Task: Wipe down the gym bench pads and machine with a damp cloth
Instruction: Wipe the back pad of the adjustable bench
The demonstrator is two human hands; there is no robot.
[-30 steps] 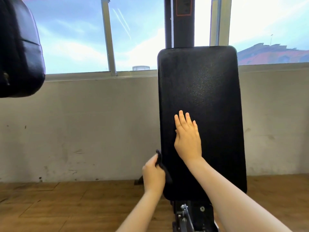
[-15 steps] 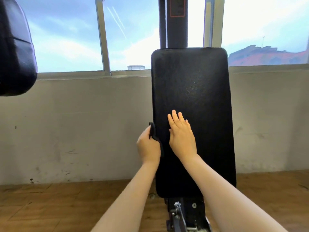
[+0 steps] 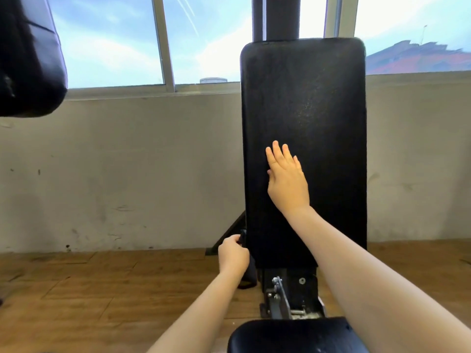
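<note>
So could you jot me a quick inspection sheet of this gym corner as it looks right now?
Surface: upright black back pad, faint pale speckles on its upper part; black seat pad at the bottom edge of the view.
Job's things: dark cloth, hanging by the back pad's lower left edge.
Clutter: nothing seen.
Hands: left hand grips the cloth at the pad's left edge; right hand lies flat on the pad face, fingers straight.
Cables: nothing seen.
Surroundings: metal bracket under the back pad, another black pad at upper left, scuffed pale wall, wooden floor, windows showing sky.
</note>
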